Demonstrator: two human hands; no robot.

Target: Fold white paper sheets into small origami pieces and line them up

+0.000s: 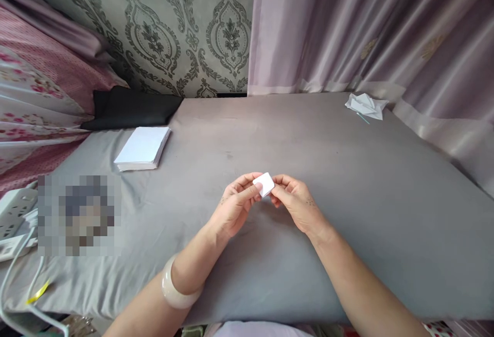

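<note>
A small white folded paper [266,184] is held up between my two hands, above the grey cloth near the middle of the view. My left hand [236,202] pinches its left side, the thumb lying across the face of the paper. On the paper's right edge, the thumb and fingers of my right hand [295,200] close in a pinch. Fingers behind the paper are partly hidden. A pale bangle [172,286] sits on my left forearm.
A stack of white paper [142,147] lies on the grey cloth [239,141] at the left, before a black folded item [135,106]. Crumpled white paper [366,106] and a thin bluish stick [363,118] are at far right. A power strip [17,211] with white cables [17,270] stands at left.
</note>
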